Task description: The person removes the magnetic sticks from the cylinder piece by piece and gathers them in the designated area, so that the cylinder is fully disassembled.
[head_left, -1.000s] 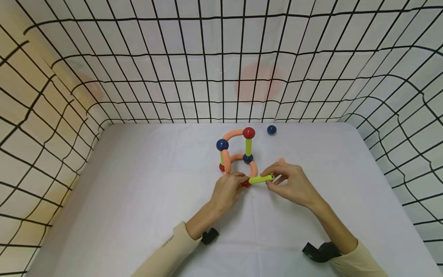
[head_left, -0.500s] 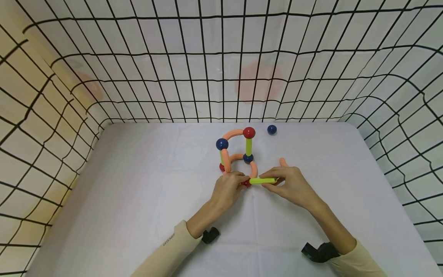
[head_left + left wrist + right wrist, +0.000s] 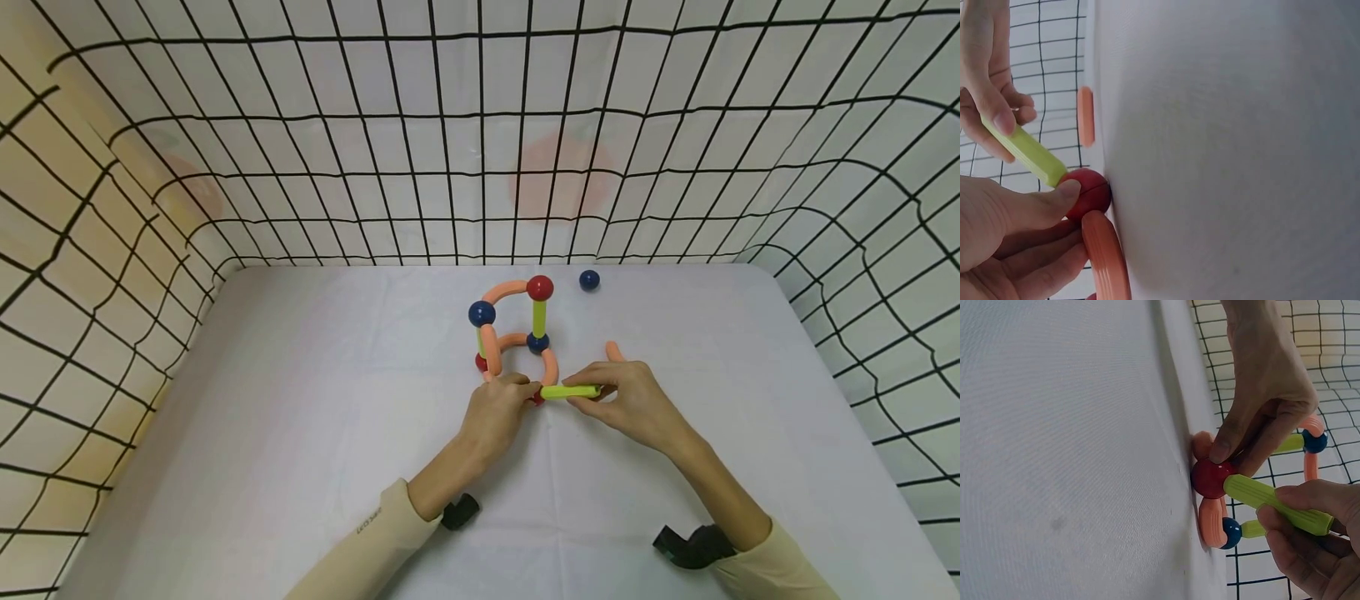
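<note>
One red ball (image 3: 1211,478) sits on the bench (image 3: 337,375), pinched by our left hand (image 3: 495,415); our right hand (image 3: 630,402) pinches the green rod (image 3: 570,392) touching the ball's right side. We should brace the ball gently, minding the frame (image 3: 539,319) close behind. Beyond, rightward of the ball, lie an orange bar (image 3: 614,351) and blue ball (image 3: 589,280).

The person wears a beige left sleeve (image 3: 352,550) with a small line of dark lettering (image 3: 368,520), too small to read, near its cuff (image 3: 407,502); a matching beige right sleeve (image 3: 776,568); a stubby black device (image 3: 461,512) beside the left cuff; and a bent black device (image 3: 701,549), squared at its end, beside the right sleeve's edge.
</note>
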The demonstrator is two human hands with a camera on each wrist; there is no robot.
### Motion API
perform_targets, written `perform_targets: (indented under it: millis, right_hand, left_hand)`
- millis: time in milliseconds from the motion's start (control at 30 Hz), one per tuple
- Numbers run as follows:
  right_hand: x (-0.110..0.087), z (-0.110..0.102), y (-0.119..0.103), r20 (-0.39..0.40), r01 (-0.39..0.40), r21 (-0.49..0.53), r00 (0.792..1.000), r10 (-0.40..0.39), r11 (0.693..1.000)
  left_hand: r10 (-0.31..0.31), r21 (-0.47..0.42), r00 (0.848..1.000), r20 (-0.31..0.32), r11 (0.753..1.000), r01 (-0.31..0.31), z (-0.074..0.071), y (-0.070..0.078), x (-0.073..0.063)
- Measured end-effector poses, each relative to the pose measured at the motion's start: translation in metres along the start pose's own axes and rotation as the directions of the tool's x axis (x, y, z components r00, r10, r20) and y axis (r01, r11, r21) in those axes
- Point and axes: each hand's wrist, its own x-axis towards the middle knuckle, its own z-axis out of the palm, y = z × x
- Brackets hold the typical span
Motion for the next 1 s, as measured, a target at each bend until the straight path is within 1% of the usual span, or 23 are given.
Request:
perform_targets:
  millis: [167,300,533,833,933,1000]
  right_hand:
    - [0.000,0.001,0.001,-0.005,0.003,0.012,1.000,-0.003,1.000]
    - [0.001,0.002,0.002,-0.009,0.000,0.020,1.000,0.000,1.000]
    - [0.000,0.000,0.002,-0.006,-0.022,0.025,1.000,0.022,0.999]
    - [-0.001,-0.002,0.006,0.000,-0.023,0.040,1.000,0.023,0.999]
    - [-0.002,-0.007,0.006,0.003,-0.046,0.054,0.999,0.046,0.997]
    - [-0.003,-0.014,0.005,-0.010,-0.065,0.058,0.998,0.066,0.996]
  left_hand:
    - [-0.002,0.015,1.000,-0.009,1.000,0.002,0.000,0.000,0.000]
    - [0.010,0.038,1.000,-0.019,0.999,-0.010,0.000,0.000,-0.001]
    - [0.026,0.065,0.999,-0.022,0.998,-0.024,0.002,0.001,-0.001]
    - [0.035,0.099,0.999,-0.024,0.995,-0.033,0.002,0.002,-0.001]
    - [0.031,0.114,0.999,-0.020,0.993,-0.029,0.002,0.001,-0.001]
    - [0.032,0.124,0.999,-0.017,0.992,-0.029,0.002,0.001,-0.001]
